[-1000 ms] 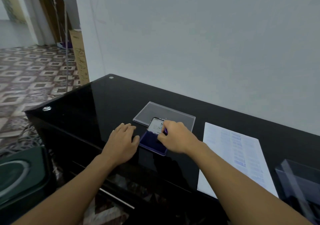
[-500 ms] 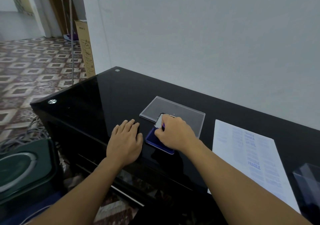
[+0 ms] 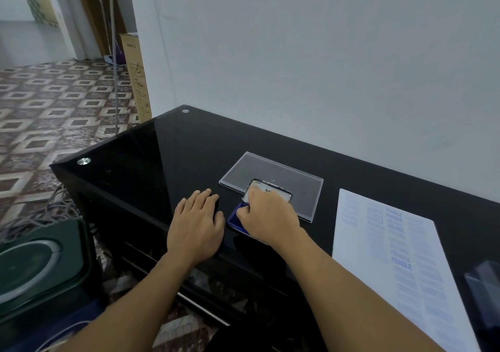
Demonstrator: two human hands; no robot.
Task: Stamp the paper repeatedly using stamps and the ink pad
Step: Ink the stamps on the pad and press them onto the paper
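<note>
Inking step: right hand [image 3: 266, 217] fingers curled on pad [image 3: 234, 220], mid-bench [image 3: 162, 162], apparently pinching hidden stamp. Left hand [image 3: 197, 223] flat, fingers together. Next: carry right to paper [image 3: 392, 257], press square.

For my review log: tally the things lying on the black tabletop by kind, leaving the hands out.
ink pad, lid open: 1
clear plastic cover: 1
paper sheet with blue stamp marks: 1
dark see-through box, cut by the right edge: 1
Total: 4
Any stamp is hidden under the curled right hand, so none is counted.
</note>
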